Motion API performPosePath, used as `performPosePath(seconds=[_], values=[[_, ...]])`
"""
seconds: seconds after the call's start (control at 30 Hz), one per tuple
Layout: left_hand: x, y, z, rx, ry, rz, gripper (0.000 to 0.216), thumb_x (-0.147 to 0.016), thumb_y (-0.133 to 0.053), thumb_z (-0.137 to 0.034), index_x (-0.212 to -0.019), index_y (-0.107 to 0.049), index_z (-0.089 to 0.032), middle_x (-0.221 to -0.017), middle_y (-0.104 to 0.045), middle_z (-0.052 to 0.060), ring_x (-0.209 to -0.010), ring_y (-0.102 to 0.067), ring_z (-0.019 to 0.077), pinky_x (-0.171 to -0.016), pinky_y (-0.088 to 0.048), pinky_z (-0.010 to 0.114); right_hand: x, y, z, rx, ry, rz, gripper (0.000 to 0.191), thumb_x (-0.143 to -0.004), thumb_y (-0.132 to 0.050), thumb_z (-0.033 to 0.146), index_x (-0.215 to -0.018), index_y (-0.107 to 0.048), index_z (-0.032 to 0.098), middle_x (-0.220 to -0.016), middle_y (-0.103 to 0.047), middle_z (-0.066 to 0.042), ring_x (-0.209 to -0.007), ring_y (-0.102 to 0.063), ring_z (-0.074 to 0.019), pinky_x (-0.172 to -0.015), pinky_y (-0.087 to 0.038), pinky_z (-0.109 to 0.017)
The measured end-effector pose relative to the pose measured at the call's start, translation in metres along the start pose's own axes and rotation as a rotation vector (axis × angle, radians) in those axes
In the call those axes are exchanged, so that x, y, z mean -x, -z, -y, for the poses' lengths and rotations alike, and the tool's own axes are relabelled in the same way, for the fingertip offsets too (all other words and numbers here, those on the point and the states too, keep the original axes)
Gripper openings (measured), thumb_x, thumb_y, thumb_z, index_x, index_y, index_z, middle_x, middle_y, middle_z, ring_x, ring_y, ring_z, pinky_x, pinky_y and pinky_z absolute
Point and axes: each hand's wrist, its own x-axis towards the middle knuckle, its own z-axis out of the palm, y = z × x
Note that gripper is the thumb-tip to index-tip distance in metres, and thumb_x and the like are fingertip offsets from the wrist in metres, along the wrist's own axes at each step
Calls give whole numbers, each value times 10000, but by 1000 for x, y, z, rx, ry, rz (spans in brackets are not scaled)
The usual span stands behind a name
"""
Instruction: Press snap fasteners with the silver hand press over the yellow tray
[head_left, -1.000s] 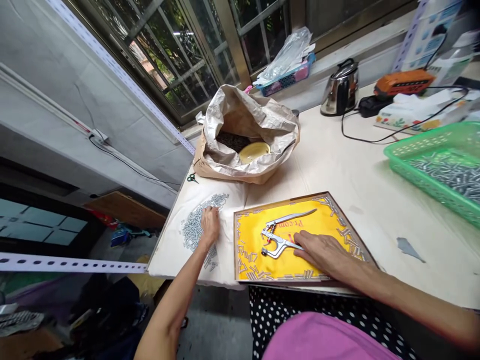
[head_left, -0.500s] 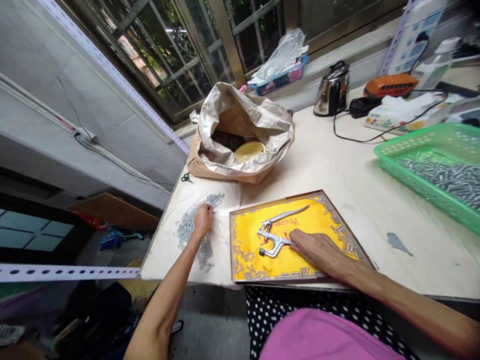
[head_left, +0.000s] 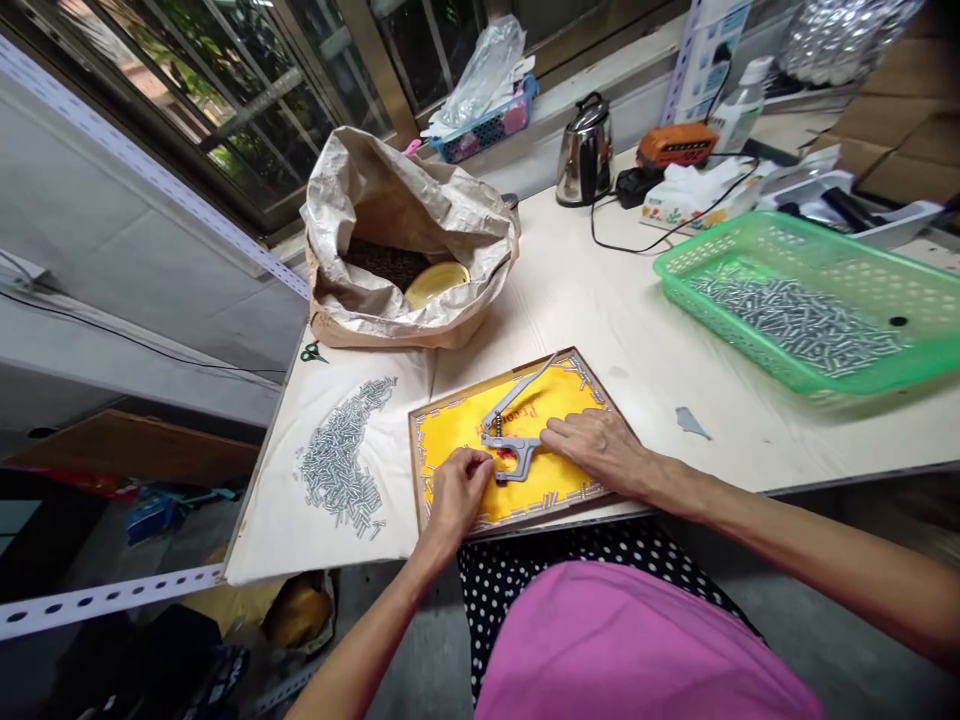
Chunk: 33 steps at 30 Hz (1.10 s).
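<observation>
My right hand (head_left: 592, 447) is closed around one handle of the silver hand-press pliers (head_left: 514, 445), above the yellow-lined tray (head_left: 454, 430). The other handle of the pliers stands up at an angle, with a spring between them. Beside the open jaws, my left hand (head_left: 461, 490) pinches its fingertips together; what is in them is too small to make out. Small metal pins lie along the tray's edges. Left of the tray, a loose pile of metal pins (head_left: 341, 460) rests on white cloth.
A large paper sack (head_left: 409, 325) with dark contents and a yellow bowl (head_left: 439, 283) stands behind the tray. On the right is a green basket (head_left: 810, 375) of metal pins. Small scissors (head_left: 312, 352), a kettle (head_left: 585, 155) and a grey scrap (head_left: 691, 422) are on the table.
My left hand has moved from the pin pile rightward to the pliers' jaws. The right hand still holds the pliers, now turned slightly. The view has shifted to the right.
</observation>
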Motion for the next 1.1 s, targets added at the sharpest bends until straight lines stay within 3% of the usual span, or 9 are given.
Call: performPosePath(seconds=[0.13,0.23,0.3,0.4,0.47,0.57,0.7,0.93,1.1], values=[[2,-9,4,-304,-210,22,197,-923,-507,-199,-852,-689,-177,-898,-664,80,-870,-624,207,-790,-497,325,2,-1,-7,47,-21,10,150,-976,-429,129,-937,-556,198,-871,-641,-33,-712,-521,-166,-628,-246,-334],[4,-9,5,-375,-268,19,229,-928,-471,-166,-909,-698,-186,-927,-661,92,-908,-615,221,-809,-500,341,2,0,-8,59,-14,3,162,-977,-426,127,-932,-565,197,-871,-641,-29,-708,-519,-163,-633,-241,-341],[3,-7,3,-284,-215,14,212,-909,-497,-173,-895,-709,-183,-914,-675,89,-888,-625,216,-812,-501,340,2,1,-7,57,-11,0,163,-977,-429,126,-929,-569,195,-871,-643,-29,-704,-518,-161,-633,-238,-343],[-3,-4,-3,70,49,12,182,-860,-597,-294,-844,-718,-159,-773,-687,60,-717,-635,184,-706,-513,304,3,3,-5,56,-6,-29,158,-978,-438,130,-927,-573,193,-849,-640,-25,-697,-515,-158,-633,-232,-342],[-5,-4,-8,336,223,5,281,-789,-677,-410,-835,-720,-136,-658,-659,29,-588,-597,151,-609,-497,271,3,3,-4,61,-1,-62,158,-979,-440,129,-924,-573,192,-833,-637,-21,-691,-510,-155,-632,-226,-340],[-4,-7,-14,550,318,-11,429,-642,-781,-498,-808,-725,-107,-586,-631,9,-521,-547,114,-547,-455,232,5,2,-2,82,9,-111,159,-978,-442,128,-909,-570,191,-810,-631,-17,-675,-499,-155,-628,-215,-342],[-2,-13,-15,540,322,-10,440,-604,-797,-502,-775,-731,-102,-579,-638,12,-517,-532,103,-529,-423,216,6,-1,-2,121,20,-122,174,-977,-430,118,-888,-560,190,-795,-622,-13,-650,-478,-148,-626,-201,-346],[-7,-15,-5,317,244,-2,395,-661,-743,-495,-771,-746,-116,-696,-716,64,-600,-606,149,-584,-473,246,6,-5,-2,150,5,-95,166,-979,-425,121,-895,-551,189,-816,-629,-12,-658,-491,-147,-636,-202,-346],[-11,-12,-9,348,317,104,336,-668,-764,-443,-696,-708,-114,-570,-661,23,-510,-582,127,-536,-477,233,3,-5,-4,100,2,12,166,-989,-405,132,-947,-557,185,-873,-635,-32,-698,-525,-151,-652,-232,-337]])
